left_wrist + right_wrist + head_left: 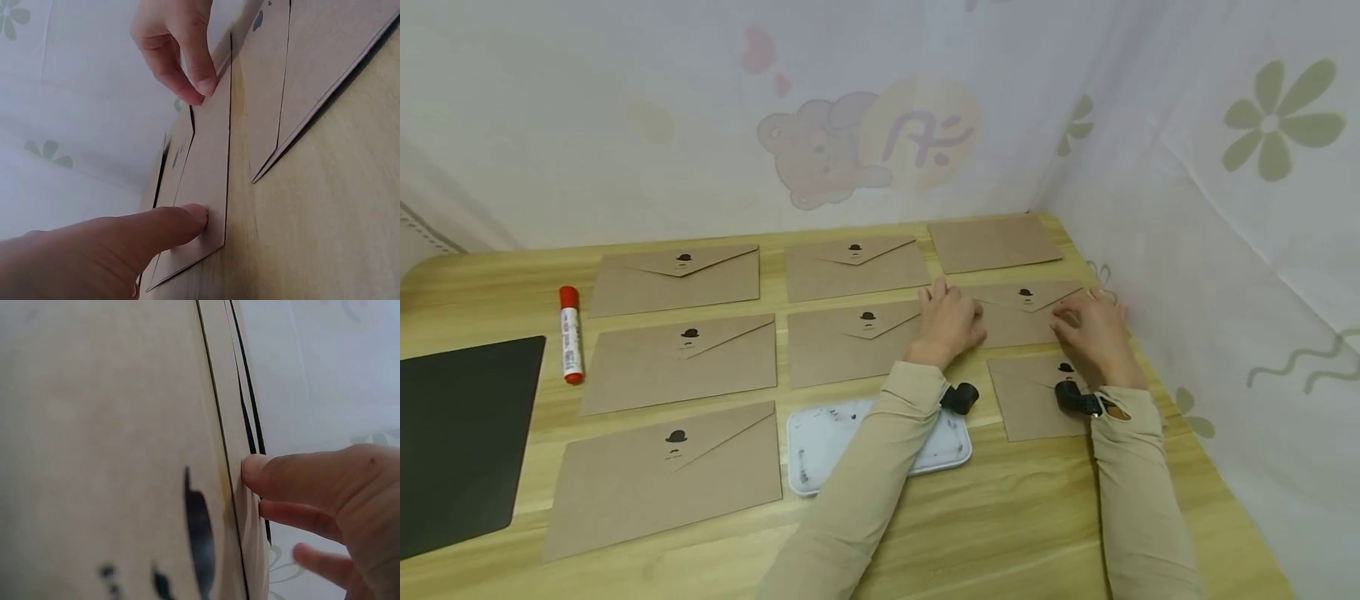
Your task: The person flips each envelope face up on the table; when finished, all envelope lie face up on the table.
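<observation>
A brown paper envelope (1018,331) with a pointed flap and a small black hat print lies between my two hands. At its left end is my left hand (946,327), fingers bent, the thumb (187,222) pressed on the paper; the fingertips beneath are hidden in the left wrist view. My right hand (1097,333) holds the right end between thumb (259,472) and forefinger. Just in front lies another envelope (1030,408), partly behind the right wrist. A plain-faced envelope (996,243) sits behind, and a flapped one (827,354) reaches under the left hand's side.
Several more envelopes (662,492) lie in rows to the left. A white tray (808,475) with dark smudges stands partly under my left sleeve. Farther left are a red-capped marker (571,337) and a black mat (463,442). Printed curtains (700,125) border the table's back and right.
</observation>
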Tool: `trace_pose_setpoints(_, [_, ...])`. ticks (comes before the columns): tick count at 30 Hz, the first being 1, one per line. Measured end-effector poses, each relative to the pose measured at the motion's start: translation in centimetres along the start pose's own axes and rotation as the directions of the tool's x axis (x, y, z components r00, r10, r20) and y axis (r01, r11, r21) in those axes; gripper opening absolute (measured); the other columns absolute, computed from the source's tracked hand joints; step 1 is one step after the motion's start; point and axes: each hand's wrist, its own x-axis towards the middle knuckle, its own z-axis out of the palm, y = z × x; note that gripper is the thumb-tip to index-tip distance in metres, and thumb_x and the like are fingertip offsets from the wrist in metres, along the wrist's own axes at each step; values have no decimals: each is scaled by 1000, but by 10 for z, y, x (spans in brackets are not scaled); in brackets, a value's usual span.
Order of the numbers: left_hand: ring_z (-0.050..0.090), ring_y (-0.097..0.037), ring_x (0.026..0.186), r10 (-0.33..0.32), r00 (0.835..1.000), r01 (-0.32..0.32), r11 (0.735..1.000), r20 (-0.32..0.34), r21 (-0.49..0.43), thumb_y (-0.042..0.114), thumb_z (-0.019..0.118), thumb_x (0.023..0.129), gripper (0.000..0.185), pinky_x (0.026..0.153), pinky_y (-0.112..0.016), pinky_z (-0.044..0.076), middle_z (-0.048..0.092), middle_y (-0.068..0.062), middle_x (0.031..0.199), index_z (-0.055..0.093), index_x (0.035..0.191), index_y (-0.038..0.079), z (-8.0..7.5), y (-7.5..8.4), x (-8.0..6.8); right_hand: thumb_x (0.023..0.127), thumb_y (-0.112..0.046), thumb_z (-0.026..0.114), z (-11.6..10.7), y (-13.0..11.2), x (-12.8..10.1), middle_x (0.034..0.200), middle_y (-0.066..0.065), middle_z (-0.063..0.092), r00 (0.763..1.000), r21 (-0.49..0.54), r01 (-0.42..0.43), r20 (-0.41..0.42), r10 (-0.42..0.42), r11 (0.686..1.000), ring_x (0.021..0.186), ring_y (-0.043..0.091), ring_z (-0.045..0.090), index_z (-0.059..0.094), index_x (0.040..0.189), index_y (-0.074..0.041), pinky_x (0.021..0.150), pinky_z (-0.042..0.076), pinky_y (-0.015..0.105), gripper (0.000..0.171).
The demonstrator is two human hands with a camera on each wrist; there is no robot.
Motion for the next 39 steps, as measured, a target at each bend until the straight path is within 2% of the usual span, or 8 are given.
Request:
trace_pose_setpoints(5, [41,-19,90,-56,998,56,998,-6,-7,30,60,87,14,75,-37,25,62,4,92,74,88,27,2,-2,1,80,-3,67,12,-1,3,98,26,63,999,27,41,3,-41,999,95,45,54,66,88,5,86,37,55,11])
trace_pose_setpoints(9, [44,-20,98,-84,996,83,996,-30,-39,28,56,90,15,83,-40,27,60,2,96,71,91,24,0,3,4,80,1,65,10,1,2,106,30,58,997,45,69,15,-69,997,102,47,50,64,86,6,89,36,55,8])
trace_pose_setpoints(13, [46,-21,104,-101,985,77,982,-137,-170,26,54,92,17,87,-44,27,60,1,105,68,101,21,-21,6,14,79,6,63,-16,-6,4,112,32,55,995,69,101,1,-101,993,108,49,46,63,92,8,92,33,57,13])
trace_pose_setpoints(15, [46,-22,105,-120,982,87,974,-147,-209,28,56,91,20,87,-43,28,61,0,109,65,107,19,-36,2,21,80,5,64,-31,-11,10,107,31,58,992,42,130,2,-130,991,104,48,50,63,95,8,89,36,57,15])
trace_pose_setpoints(20, [32,-26,122,-127,992,127,988,3,-93,38,60,89,51,94,-44,27,50,-5,129,47,134,17,-63,-30,42,84,-1,64,-50,-9,37,106,31,59,969,-4,173,178,-169,985,98,46,53,60,105,10,85,39,56,24])
trace_pose_setpoints(26, [23,-25,133,-32,972,46,998,233,-53,40,66,84,59,104,-50,18,40,-2,140,47,136,19,-55,-67,59,89,-6,59,-36,12,67,120,33,51,913,22,126,389,-124,992,106,49,49,52,120,12,87,39,57,37])
trace_pose_setpoints(31, [25,-21,136,71,933,-40,995,353,-95,40,69,83,66,107,-55,12,31,-1,148,44,138,15,-34,-71,67,89,-10,57,-29,31,76,125,39,42,893,10,44,447,-44,999,108,53,44,43,129,11,86,38,60,47])
trace_pose_setpoints(39, [31,-17,133,168,915,-185,983,366,10,48,66,82,65,107,-54,12,35,1,146,48,136,17,-15,-59,68,85,-17,61,-20,43,78,129,39,38,844,-42,-25,535,43,999,115,52,39,36,138,4,91,34,60,62])
